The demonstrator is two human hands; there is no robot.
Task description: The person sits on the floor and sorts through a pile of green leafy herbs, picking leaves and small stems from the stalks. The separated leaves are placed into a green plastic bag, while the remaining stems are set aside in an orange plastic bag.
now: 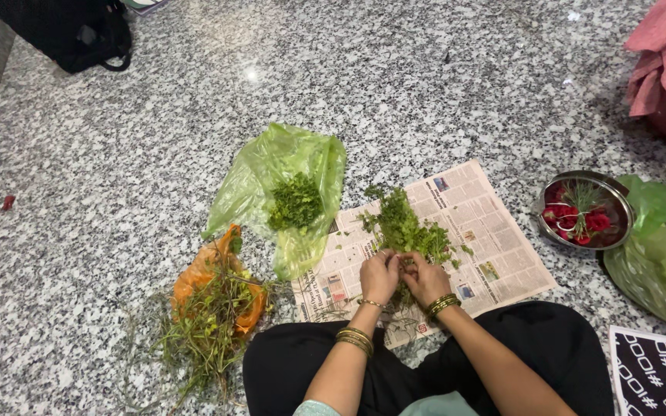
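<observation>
A broad stretch of bare granite floor is left open beyond the newspaper, reaching to the far edge of the view. The left hand and right hand are hemmed in ahead by the pile of leafy green herbs lying on the paper. Passage to the left is blocked by the green plastic bag with picked leaves on it, and nearer by the orange bag heaped with stems. To the right, bare newspaper is free up to the steel bowl of red flowers, with a second green bag just beside it. A black bag stands well apart at the far left.
</observation>
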